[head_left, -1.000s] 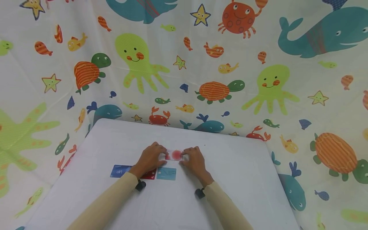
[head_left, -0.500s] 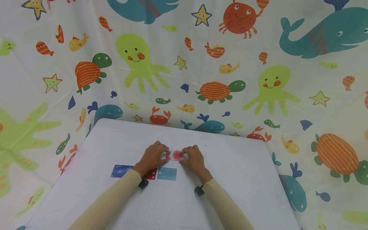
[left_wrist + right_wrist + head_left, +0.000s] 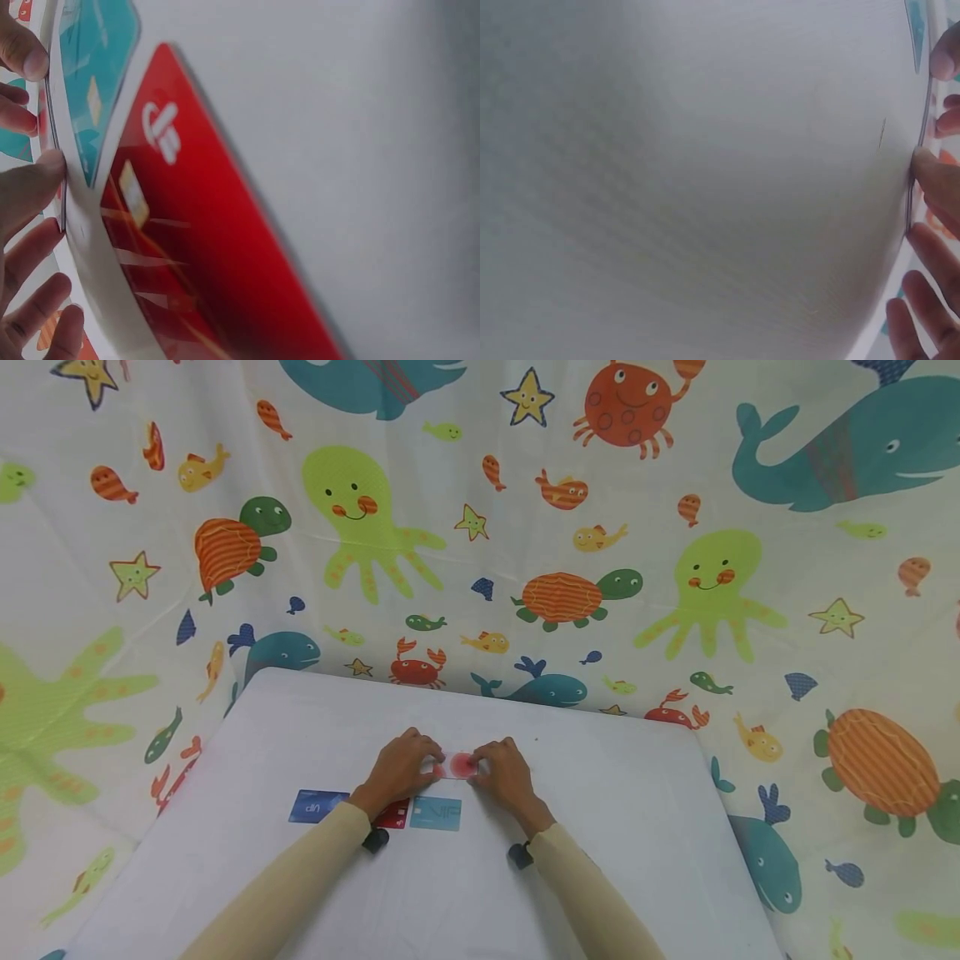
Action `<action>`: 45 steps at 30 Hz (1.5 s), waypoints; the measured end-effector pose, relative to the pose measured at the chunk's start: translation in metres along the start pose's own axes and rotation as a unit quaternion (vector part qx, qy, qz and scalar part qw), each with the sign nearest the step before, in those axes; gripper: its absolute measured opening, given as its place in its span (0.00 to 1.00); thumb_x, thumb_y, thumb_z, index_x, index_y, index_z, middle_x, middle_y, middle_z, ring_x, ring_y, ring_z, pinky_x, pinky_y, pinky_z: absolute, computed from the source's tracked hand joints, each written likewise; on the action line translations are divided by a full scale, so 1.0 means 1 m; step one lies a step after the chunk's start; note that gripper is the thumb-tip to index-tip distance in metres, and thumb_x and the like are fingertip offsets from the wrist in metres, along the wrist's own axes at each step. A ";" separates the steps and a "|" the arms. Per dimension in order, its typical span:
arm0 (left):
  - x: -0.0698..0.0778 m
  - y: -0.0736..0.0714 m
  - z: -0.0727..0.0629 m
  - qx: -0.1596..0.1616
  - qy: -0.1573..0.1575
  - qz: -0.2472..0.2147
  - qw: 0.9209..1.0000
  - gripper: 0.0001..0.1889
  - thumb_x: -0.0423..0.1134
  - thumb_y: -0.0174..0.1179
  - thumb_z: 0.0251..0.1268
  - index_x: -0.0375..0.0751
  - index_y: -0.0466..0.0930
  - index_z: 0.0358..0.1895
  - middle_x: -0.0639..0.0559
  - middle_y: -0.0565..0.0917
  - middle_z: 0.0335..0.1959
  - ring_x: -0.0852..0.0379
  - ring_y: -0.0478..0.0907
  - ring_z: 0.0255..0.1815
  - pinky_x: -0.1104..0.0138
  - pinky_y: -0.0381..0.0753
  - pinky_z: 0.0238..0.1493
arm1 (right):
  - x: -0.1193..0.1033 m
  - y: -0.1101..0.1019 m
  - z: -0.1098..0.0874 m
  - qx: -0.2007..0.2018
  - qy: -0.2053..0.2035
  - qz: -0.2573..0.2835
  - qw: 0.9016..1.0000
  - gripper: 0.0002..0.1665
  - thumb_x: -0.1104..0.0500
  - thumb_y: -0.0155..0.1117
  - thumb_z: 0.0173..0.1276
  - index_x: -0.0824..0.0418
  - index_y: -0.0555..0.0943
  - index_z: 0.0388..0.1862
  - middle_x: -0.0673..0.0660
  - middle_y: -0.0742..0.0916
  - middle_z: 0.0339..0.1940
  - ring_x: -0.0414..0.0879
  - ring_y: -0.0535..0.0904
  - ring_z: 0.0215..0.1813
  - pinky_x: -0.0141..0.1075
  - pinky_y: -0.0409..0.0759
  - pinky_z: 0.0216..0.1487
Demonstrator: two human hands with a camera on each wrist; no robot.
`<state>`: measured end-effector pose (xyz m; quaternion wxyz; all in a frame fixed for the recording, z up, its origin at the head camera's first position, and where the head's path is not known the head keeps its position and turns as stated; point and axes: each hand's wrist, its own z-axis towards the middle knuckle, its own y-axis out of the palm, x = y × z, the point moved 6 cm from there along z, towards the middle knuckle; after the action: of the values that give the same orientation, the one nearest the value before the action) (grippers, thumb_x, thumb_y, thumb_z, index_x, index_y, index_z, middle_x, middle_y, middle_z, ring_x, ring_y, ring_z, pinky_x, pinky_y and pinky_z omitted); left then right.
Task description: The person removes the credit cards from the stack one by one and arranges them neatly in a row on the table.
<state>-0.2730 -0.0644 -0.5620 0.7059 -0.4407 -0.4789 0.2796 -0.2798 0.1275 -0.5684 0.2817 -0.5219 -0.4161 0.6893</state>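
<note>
A small white bank card [image 3: 461, 766] with pink-red circles lies at the middle of the table between both hands. My left hand [image 3: 399, 767] pinches its left end, thumb on the near edge and index finger at the corner. At the other end, my right hand [image 3: 506, 777] pinches it the same way. Seen from the left wrist, the card is nearly edge-on, and the left hand's other fingers [image 3: 37, 315] spread beyond it. Nearer me, a teal card [image 3: 437, 814] sits beside a red card [image 3: 202, 240], which is partly hidden under the left wrist in the head view.
A blue card [image 3: 311, 807] lies left of the red one, in the same row. White cloth covers the table [image 3: 630, 827]. Behind and around it hangs a curtain [image 3: 465, 485] printed with sea animals. Each wrist wears a small black camera.
Both hands stay on the white card. The left hand has shifted slightly right along with it, and its forearm has swung a little inward. The other cards lie where they were.
</note>
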 end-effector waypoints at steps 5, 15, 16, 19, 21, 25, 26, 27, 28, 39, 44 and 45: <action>0.000 0.000 0.000 0.003 0.001 0.005 1.000 0.18 0.45 0.80 0.59 0.52 0.92 0.54 0.54 0.91 0.55 0.54 0.80 0.53 0.62 0.86 0.55 | 0.000 0.000 0.000 0.001 -0.002 -0.001 1.000 0.16 0.55 0.81 0.65 0.51 0.92 0.52 0.49 0.93 0.53 0.45 0.78 0.54 0.41 0.84 0.63; 0.000 -0.001 -0.001 0.003 -0.001 0.008 1.000 0.19 0.47 0.80 0.59 0.52 0.92 0.54 0.55 0.91 0.55 0.54 0.80 0.54 0.61 0.86 0.55 | 0.001 -0.001 -0.003 -0.002 -0.002 0.000 1.000 0.17 0.53 0.81 0.65 0.50 0.92 0.53 0.49 0.92 0.54 0.45 0.78 0.55 0.41 0.84 0.63; 0.000 -0.001 -0.001 0.004 0.001 0.009 1.000 0.19 0.47 0.80 0.59 0.52 0.92 0.54 0.54 0.91 0.55 0.54 0.80 0.54 0.61 0.86 0.55 | 0.001 -0.001 -0.003 -0.002 -0.002 -0.001 1.000 0.18 0.53 0.81 0.65 0.50 0.92 0.53 0.49 0.92 0.54 0.45 0.78 0.56 0.41 0.84 0.63; 0.001 -0.002 -0.001 0.004 0.004 0.011 1.000 0.19 0.47 0.80 0.59 0.51 0.92 0.54 0.54 0.91 0.56 0.53 0.80 0.55 0.60 0.86 0.55 | 0.001 -0.002 -0.003 -0.002 -0.005 -0.003 1.000 0.18 0.52 0.82 0.64 0.50 0.92 0.53 0.49 0.93 0.55 0.45 0.78 0.56 0.41 0.84 0.63; 0.002 -0.003 -0.002 0.005 0.005 0.008 1.000 0.19 0.47 0.80 0.59 0.51 0.92 0.54 0.53 0.91 0.55 0.53 0.80 0.55 0.60 0.86 0.55 | 0.002 -0.002 -0.004 -0.003 -0.004 -0.006 1.000 0.18 0.52 0.82 0.64 0.50 0.92 0.53 0.49 0.92 0.55 0.46 0.78 0.56 0.42 0.84 0.63; 0.004 -0.004 -0.003 0.004 0.004 -0.002 1.000 0.20 0.47 0.81 0.57 0.51 0.92 0.53 0.54 0.91 0.55 0.54 0.80 0.55 0.60 0.86 0.55 | 0.003 -0.003 -0.006 -0.004 -0.003 -0.010 1.000 0.19 0.51 0.82 0.64 0.49 0.92 0.53 0.49 0.92 0.55 0.45 0.78 0.56 0.41 0.84 0.63; 0.004 -0.005 -0.003 0.003 0.003 -0.002 1.000 0.20 0.47 0.81 0.56 0.52 0.92 0.53 0.55 0.91 0.55 0.54 0.80 0.55 0.61 0.86 0.55 | 0.003 -0.004 -0.006 -0.004 -0.002 -0.009 1.000 0.19 0.51 0.82 0.64 0.49 0.92 0.53 0.49 0.92 0.55 0.45 0.78 0.56 0.41 0.84 0.63; 0.004 -0.005 -0.003 0.002 0.002 -0.002 1.000 0.20 0.47 0.81 0.56 0.52 0.92 0.54 0.56 0.91 0.55 0.55 0.80 0.55 0.61 0.85 0.55 | 0.003 -0.004 -0.006 -0.004 -0.002 -0.007 1.000 0.19 0.51 0.82 0.64 0.49 0.92 0.53 0.49 0.92 0.55 0.45 0.78 0.56 0.41 0.84 0.63; 0.005 -0.005 -0.004 0.001 0.001 -0.001 1.000 0.21 0.47 0.81 0.56 0.52 0.92 0.54 0.55 0.91 0.55 0.55 0.80 0.55 0.62 0.85 0.55 | 0.003 -0.004 -0.007 -0.005 -0.001 -0.006 1.000 0.19 0.51 0.82 0.64 0.49 0.92 0.53 0.49 0.92 0.55 0.45 0.78 0.57 0.41 0.84 0.63; 0.009 -0.008 -0.004 -0.008 0.003 0.007 1.000 0.22 0.49 0.81 0.56 0.53 0.92 0.55 0.55 0.91 0.56 0.54 0.80 0.56 0.61 0.86 0.56 | 0.001 -0.012 -0.010 -0.003 -0.004 0.002 1.000 0.19 0.52 0.83 0.62 0.49 0.92 0.52 0.50 0.92 0.55 0.45 0.78 0.57 0.42 0.85 0.63; 0.010 -0.007 -0.005 -0.005 0.010 0.010 1.000 0.21 0.49 0.82 0.55 0.53 0.93 0.53 0.56 0.91 0.55 0.55 0.80 0.56 0.60 0.87 0.57 | 0.001 -0.014 -0.013 -0.005 -0.001 0.006 1.000 0.19 0.52 0.83 0.62 0.49 0.92 0.53 0.48 0.92 0.55 0.45 0.77 0.57 0.41 0.84 0.64; 0.010 -0.007 -0.005 -0.005 0.012 0.011 1.000 0.20 0.49 0.82 0.55 0.53 0.93 0.53 0.56 0.92 0.55 0.55 0.81 0.56 0.59 0.87 0.56 | 0.000 -0.015 -0.013 -0.004 -0.002 0.006 1.000 0.19 0.52 0.83 0.62 0.48 0.92 0.53 0.48 0.92 0.55 0.45 0.77 0.57 0.41 0.84 0.64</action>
<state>-0.2647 -0.0610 -0.5522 0.7063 -0.4528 -0.4666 0.2800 -0.2679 0.1389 -0.5573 0.2743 -0.5243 -0.4165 0.6902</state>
